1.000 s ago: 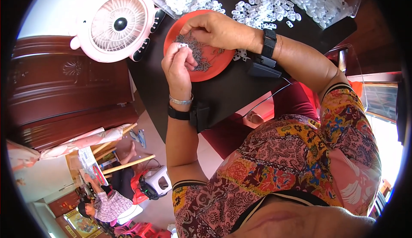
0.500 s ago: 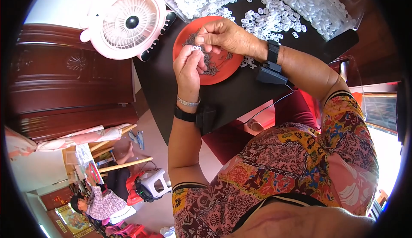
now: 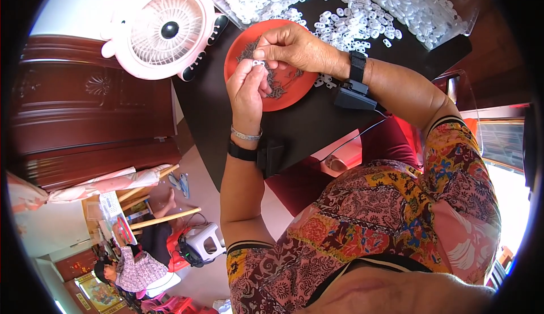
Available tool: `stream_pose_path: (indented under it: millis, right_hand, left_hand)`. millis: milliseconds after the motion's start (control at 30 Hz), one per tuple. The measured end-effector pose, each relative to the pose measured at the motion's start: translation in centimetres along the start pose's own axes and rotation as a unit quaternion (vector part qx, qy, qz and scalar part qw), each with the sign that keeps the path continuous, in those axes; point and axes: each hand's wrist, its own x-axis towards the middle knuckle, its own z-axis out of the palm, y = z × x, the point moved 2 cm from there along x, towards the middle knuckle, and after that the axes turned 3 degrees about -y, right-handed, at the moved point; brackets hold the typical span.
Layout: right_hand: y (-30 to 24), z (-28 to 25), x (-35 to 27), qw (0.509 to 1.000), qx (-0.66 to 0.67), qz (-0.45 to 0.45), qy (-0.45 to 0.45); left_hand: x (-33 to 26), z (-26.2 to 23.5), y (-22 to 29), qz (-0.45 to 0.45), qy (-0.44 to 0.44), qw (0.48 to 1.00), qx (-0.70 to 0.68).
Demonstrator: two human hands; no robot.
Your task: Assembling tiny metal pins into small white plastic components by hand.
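Observation:
Between thumb and fingertips, my left hand (image 3: 246,90) pinches a small white plastic piece with two holes (image 3: 258,63). My right hand (image 3: 292,49) meets it there, thumb and forefinger closed at the piece's upper edge; whatever they hold is too small to make out. Both hands are above a round orange-red plate (image 3: 292,94). Small dark grey screw-like bits (image 3: 276,91) lie scattered in that plate, partly hidden beneath my hands.
Loose white two-holed pieces (image 3: 362,28) are heaped behind the plate on the dark table (image 3: 306,127). Clear bins of more pieces (image 3: 416,8) stand at the back. A pink-and-white fan (image 3: 170,30) is at left. Another person (image 3: 139,268) sits at lower left.
The view has shifted slightly, so everything sits a little farther left. My hands stay together over the plate, the left still pinching the white piece.

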Motion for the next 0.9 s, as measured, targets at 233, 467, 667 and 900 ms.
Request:
stream_pose_path:
  millis: [233,467,667,900]
  right_hand:
    - [-0.28,0.12,-0.07,1.0,-0.012,-0.001,0.02]
    - [-0.42,-0.01,-0.09,0.999,-0.024,-0.001,0.029]
    - [-0.34,0.07,-0.11,0.998,-0.056,-0.013,0.026]
    - [-0.05,0.23,0.01,0.996,-0.077,-0.024,0.023]
  left_hand:
    - [0.1,0.09,-0.44,0.009,0.009,1.0,-0.01]
    - [0.04,0.16,-0.27,0.012,0.008,1.0,0.0]
    - [-0.03,0.08,-0.6,0.012,0.014,1.0,0.008]
    - [0.0,0.39,-0.65,0.018,0.014,1.0,-0.019]
